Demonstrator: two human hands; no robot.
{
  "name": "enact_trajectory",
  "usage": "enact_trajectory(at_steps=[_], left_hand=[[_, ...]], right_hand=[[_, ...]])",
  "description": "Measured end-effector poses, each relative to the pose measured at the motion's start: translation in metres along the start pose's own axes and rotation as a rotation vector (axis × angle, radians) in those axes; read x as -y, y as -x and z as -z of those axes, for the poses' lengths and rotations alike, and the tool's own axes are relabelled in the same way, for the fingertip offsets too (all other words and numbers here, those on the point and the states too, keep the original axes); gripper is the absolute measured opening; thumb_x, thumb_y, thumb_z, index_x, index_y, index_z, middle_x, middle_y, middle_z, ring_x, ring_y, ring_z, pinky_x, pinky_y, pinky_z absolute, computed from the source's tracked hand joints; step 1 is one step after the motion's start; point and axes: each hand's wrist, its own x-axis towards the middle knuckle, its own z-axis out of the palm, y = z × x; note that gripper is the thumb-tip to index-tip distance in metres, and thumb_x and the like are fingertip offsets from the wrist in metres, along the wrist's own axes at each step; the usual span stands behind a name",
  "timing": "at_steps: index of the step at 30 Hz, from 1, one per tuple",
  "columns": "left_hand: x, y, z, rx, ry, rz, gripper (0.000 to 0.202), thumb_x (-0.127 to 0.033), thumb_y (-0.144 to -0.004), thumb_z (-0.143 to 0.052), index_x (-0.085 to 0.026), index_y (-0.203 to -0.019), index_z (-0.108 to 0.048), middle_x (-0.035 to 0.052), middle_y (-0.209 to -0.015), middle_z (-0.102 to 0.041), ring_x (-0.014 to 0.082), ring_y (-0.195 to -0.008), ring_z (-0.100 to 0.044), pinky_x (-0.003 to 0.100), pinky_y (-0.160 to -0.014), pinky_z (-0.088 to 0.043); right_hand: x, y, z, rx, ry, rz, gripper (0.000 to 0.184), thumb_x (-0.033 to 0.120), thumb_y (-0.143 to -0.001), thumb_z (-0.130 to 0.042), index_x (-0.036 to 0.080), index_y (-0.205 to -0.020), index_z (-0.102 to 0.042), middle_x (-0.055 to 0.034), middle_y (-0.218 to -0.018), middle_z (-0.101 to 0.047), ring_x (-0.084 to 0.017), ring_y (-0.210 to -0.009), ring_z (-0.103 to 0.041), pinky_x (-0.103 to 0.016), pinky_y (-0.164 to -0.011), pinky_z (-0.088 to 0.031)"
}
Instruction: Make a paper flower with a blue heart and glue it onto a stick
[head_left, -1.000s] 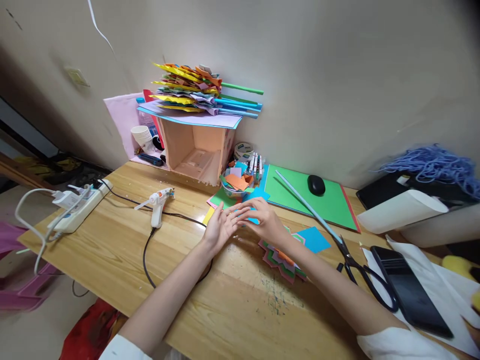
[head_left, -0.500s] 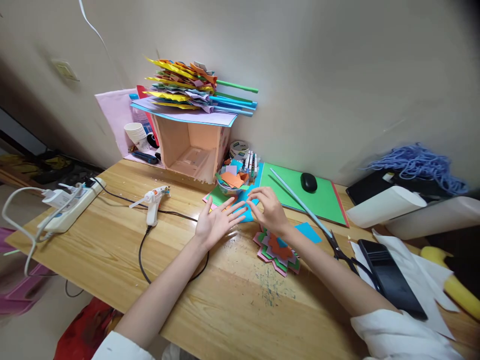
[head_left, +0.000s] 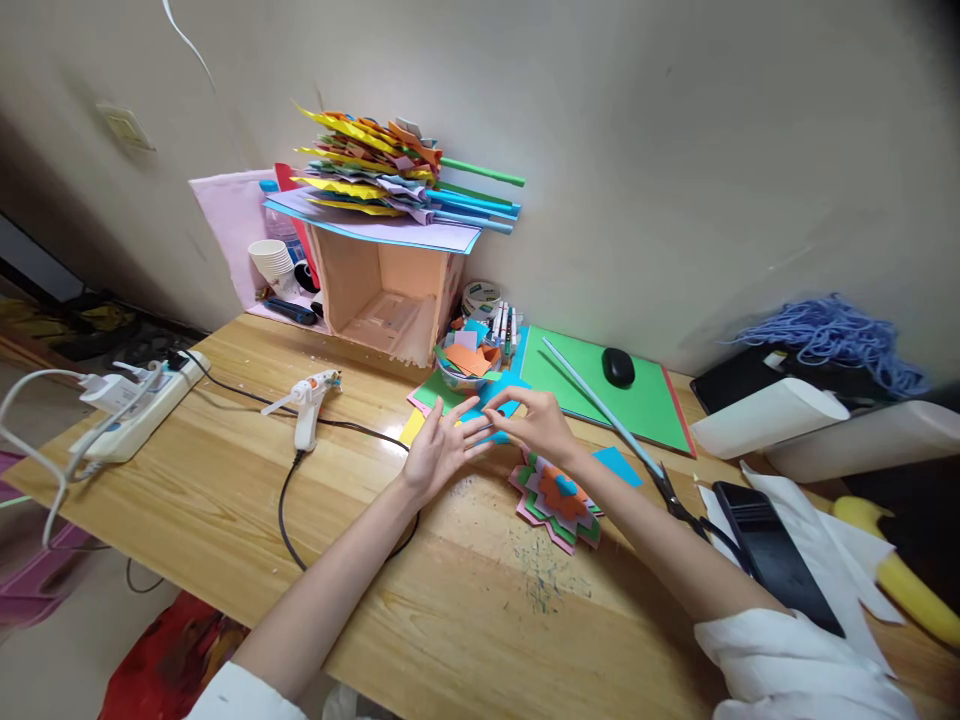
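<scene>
My left hand (head_left: 440, 452) is held palm up over the table, its fingers stretched out and nothing lying on the palm. Thumb and forefinger of my right hand (head_left: 534, 425) are pinched together at the left fingertips; whatever they hold, if anything, is too small to make out. Just below my right wrist lies a layered paper flower (head_left: 555, 500) in pink, green, purple and orange with a blue centre. Behind the hands stands a bowl of paper scraps (head_left: 469, 365). A white hot glue gun (head_left: 306, 410) rests to the left.
A power strip (head_left: 142, 410) sits at the table's left edge, its cords trailing. An open box (head_left: 382, 300) carries stacked paper flowers (head_left: 367, 165). At right are a green sheet (head_left: 555, 385), a black mouse (head_left: 618, 367), scissors (head_left: 675, 500), a phone (head_left: 776, 555) and a paper roll (head_left: 772, 415).
My left hand has shifted slightly right and turned a little, and its fingers have come nearer the right hand's pinch, which now meets the fingertips. The table things stay put.
</scene>
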Motion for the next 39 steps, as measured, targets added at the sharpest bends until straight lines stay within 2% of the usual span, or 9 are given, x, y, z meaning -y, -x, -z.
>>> enact_trajectory(at_steps=[4,9,12,14,18,23,29,34,39], left_hand=[[0.000,0.001,-0.001,-0.098,-0.308,-0.220,0.046,-0.046,-0.085,-0.040,-0.017,-0.119,-0.052,0.0130,-0.121,-0.057,0.0245,-0.114,-0.050,0.038,-0.098,-0.032],[0.001,0.003,0.002,-0.149,-1.040,-0.524,0.032,-0.029,-0.079,-0.054,-0.023,-0.109,-0.061,0.0076,-0.130,-0.049,0.0257,-0.122,-0.039,0.038,-0.104,-0.023],[0.008,0.002,0.012,-0.102,-1.383,-0.553,0.041,-0.024,-0.076,-0.056,-0.023,-0.118,-0.054,0.0099,-0.137,-0.040,0.0282,-0.125,-0.034,0.044,-0.104,-0.020],[0.013,0.001,0.017,-0.115,-1.501,-0.543,0.043,-0.024,-0.077,-0.055,-0.021,-0.120,-0.051,0.0130,-0.137,-0.038,0.0297,-0.125,-0.034,0.046,-0.103,-0.022],[0.013,0.001,0.021,-0.142,-1.525,-0.581,0.038,-0.023,-0.078,-0.052,-0.020,-0.116,-0.053,0.0131,-0.135,-0.041,0.0290,-0.123,-0.036,0.047,-0.101,-0.024],[0.005,0.002,0.016,-0.108,-1.476,-0.639,0.032,-0.020,-0.081,-0.048,-0.022,-0.111,-0.056,0.0103,-0.124,-0.051,0.0264,-0.116,-0.043,0.044,-0.098,-0.029],[0.001,0.003,0.014,-0.105,-1.444,-0.673,0.027,-0.018,-0.082,-0.044,-0.021,-0.104,-0.059,0.0104,-0.113,-0.056,0.0247,-0.109,-0.048,0.040,-0.094,-0.034],[-0.002,0.004,0.013,-0.107,-1.455,-0.694,0.025,-0.016,-0.083,-0.042,-0.020,-0.100,-0.059,0.0107,-0.105,-0.057,0.0234,-0.103,-0.051,0.037,-0.090,-0.037],[-0.003,0.005,0.014,-0.096,-1.451,-0.701,0.024,-0.016,-0.083,-0.041,-0.020,-0.099,-0.059,0.0104,-0.103,-0.057,0.0232,-0.101,-0.052,0.037,-0.090,-0.038]], right_hand=[[-0.005,-0.021,0.021,-0.153,-0.090,-0.078,0.015,0.030,-0.073,-0.061,0.016,-0.072,-0.065,-0.0048,-0.074,-0.069,-0.017,-0.071,-0.064,-0.029,-0.068,-0.051],[0.005,-0.072,0.064,-0.353,0.022,0.032,0.018,0.031,-0.070,-0.064,0.013,-0.072,-0.067,-0.0060,-0.073,-0.069,-0.018,-0.070,-0.063,-0.029,-0.062,-0.052],[0.016,-0.105,0.076,-0.320,0.053,0.134,0.015,0.026,-0.069,-0.064,0.012,-0.071,-0.067,-0.0050,-0.071,-0.068,-0.017,-0.067,-0.063,-0.027,-0.060,-0.050],[0.018,-0.120,0.069,-0.236,0.043,0.148,0.012,0.022,-0.068,-0.064,0.011,-0.071,-0.066,-0.0051,-0.071,-0.068,-0.016,-0.066,-0.063,-0.026,-0.061,-0.050],[0.002,-0.127,0.031,0.079,0.119,0.080,0.017,0.013,-0.066,-0.064,0.014,-0.082,-0.066,-0.0025,-0.071,-0.068,-0.015,-0.067,-0.063,-0.024,-0.062,-0.048],[-0.020,-0.118,-0.002,0.090,0.172,0.056,0.009,0.012,-0.070,-0.060,0.016,-0.069,-0.068,-0.0052,-0.075,-0.069,-0.017,-0.073,-0.062,-0.028,-0.068,-0.046],[-0.022,-0.114,-0.004,0.085,0.138,-0.059,0.016,0.018,-0.077,-0.053,0.014,-0.072,-0.067,-0.0050,-0.062,-0.068,-0.014,-0.053,-0.060,-0.026,-0.054,-0.047],[-0.028,-0.114,-0.007,0.109,0.056,-0.138,0.017,0.009,-0.073,-0.052,0.013,-0.069,-0.068,-0.0069,-0.071,-0.071,-0.015,-0.062,-0.065,-0.024,-0.053,-0.051],[-0.028,-0.113,-0.003,0.109,-0.023,-0.204,0.006,0.014,-0.068,-0.062,0.013,-0.069,-0.067,-0.0073,-0.071,-0.071,-0.016,-0.059,-0.064,-0.023,-0.048,-0.051]])
